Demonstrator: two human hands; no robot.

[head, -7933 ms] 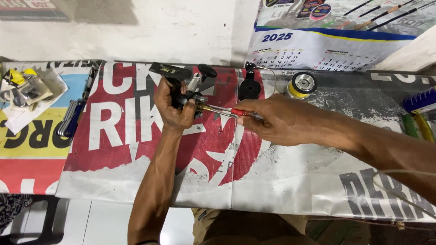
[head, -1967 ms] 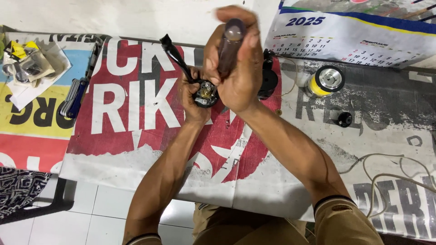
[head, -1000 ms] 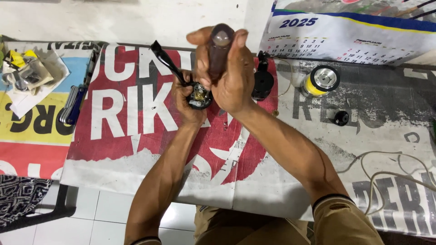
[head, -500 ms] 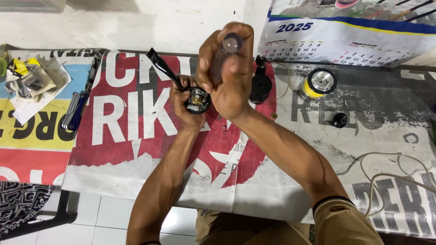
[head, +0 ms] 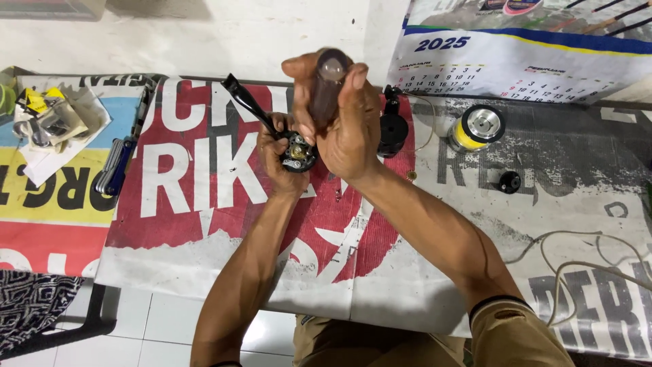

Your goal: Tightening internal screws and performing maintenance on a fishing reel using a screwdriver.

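Note:
My left hand [head: 277,158] grips a small black fishing reel [head: 297,151] with its side open, showing metal gears. The reel's long black handle [head: 247,103] sticks up and to the left. My right hand [head: 346,119] is wrapped around the dark reddish handle of a screwdriver [head: 329,76], held upright with its butt end toward the camera; its tip, hidden by my fingers, points down at the reel. Both hands are raised over a red and white printed banner [head: 197,177] that covers the table.
A black reel part [head: 392,126] lies just right of my hands. Farther right are a spool of yellow line [head: 475,128] and a small black knob [head: 509,181]. A blue folding tool set [head: 115,166] and wrapped parts [head: 47,121] lie left. A calendar [head: 516,58] hangs behind.
Eight seconds ago the screwdriver lay nearly level against the reel on the table; it now stands upright over the lifted reel. In the last second my hands barely shifted.

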